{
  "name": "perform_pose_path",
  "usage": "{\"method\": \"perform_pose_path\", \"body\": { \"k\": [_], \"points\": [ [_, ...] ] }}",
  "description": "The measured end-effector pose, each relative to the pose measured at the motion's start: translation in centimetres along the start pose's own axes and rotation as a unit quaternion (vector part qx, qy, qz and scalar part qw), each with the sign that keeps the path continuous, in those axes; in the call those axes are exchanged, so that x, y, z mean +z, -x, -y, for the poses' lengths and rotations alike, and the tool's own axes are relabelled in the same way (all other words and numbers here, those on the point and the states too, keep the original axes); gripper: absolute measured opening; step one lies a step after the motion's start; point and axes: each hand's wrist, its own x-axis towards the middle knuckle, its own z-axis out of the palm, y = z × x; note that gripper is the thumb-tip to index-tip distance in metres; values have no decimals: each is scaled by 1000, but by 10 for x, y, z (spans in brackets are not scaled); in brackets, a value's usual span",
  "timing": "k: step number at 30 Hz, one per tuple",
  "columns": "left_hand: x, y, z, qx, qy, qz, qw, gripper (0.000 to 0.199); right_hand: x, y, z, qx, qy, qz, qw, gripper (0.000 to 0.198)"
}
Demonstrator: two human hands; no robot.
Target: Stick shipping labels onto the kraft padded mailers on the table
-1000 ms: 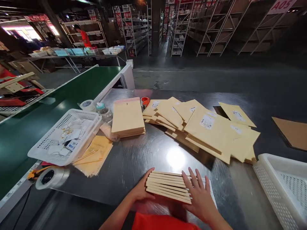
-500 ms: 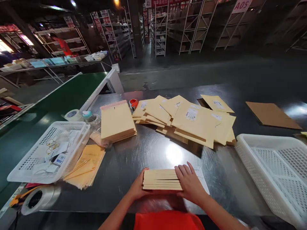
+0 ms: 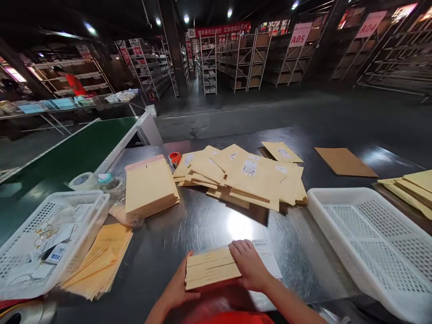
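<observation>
Between my two hands is a stack of tan padded envelopes (image 3: 212, 268), held on edge near the front of the metal table (image 3: 189, 234). My left hand (image 3: 180, 279) is wrapped round the stack's left end. Around the right end, my right hand (image 3: 248, 265) closes with its fingers over the top. A white printed sheet (image 3: 270, 263) lies on the table just beyond my right hand. Farther back, labelled tan envelopes (image 3: 259, 180) are spread in an overlapping heap. A neat pile of envelopes (image 3: 148, 186) stands to their left.
At left are a white basket (image 3: 97, 216) with small tagged items, orange-yellow envelopes (image 3: 101, 256) and tape rolls (image 3: 83, 180). A red tape dispenser (image 3: 174, 158) sits behind. A white basket (image 3: 324, 220) and brown cardboard (image 3: 344, 162) lie right. A green conveyor (image 3: 77, 148) runs alongside.
The view has tilted up and turned right, showing more envelopes at the right edge. The held stack has tilted slightly, its left end lower, with both hands still on it.
</observation>
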Motion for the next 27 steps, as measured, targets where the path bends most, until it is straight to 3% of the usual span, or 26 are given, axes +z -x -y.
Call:
{"method": "perform_pose_path", "body": {
  "k": [3, 5, 8, 10, 14, 16, 18, 20, 23, 27],
  "points": [
    [-17, 11, -29, -26, -130, -14, 991, 137, 1, -2, -1, 3, -7, 4, 1000, 69],
    [-16, 13, -57, 27, -203, -63, 977, 131, 0, -2, -1, 2, 0, 14, 1000, 66],
    [10, -1, -98, 105, -344, -49, 932, 128, 0, -2, 2, -3, 13, 19, 1000, 69],
    [35, -16, -114, 76, -388, 1, 918, 125, 3, -3, 3, -7, 16, 16, 1000, 72],
    [65, -33, -115, 42, -412, -13, 910, 92, 9, 0, -13, -33, -81, -56, 995, 87],
    [67, -33, -109, 51, -416, -23, 907, 84, 11, 6, -36, 72, -154, -156, 973, 74],
    [65, -31, -103, 57, -422, -31, 904, 78, 16, 15, -64, 253, -175, -243, 920, 53],
    [63, -31, -101, 61, -436, -38, 897, 74, 26, 26, -88, 391, -154, -262, 869, 46],
    [63, -32, -100, 74, -474, -47, 876, 73, 51, 42, -101, 463, -116, -224, 850, 41],
    [63, -34, -102, 73, -482, -36, 873, 77, 83, 50, -85, 502, -63, -209, 837, 46]
  ]
}}
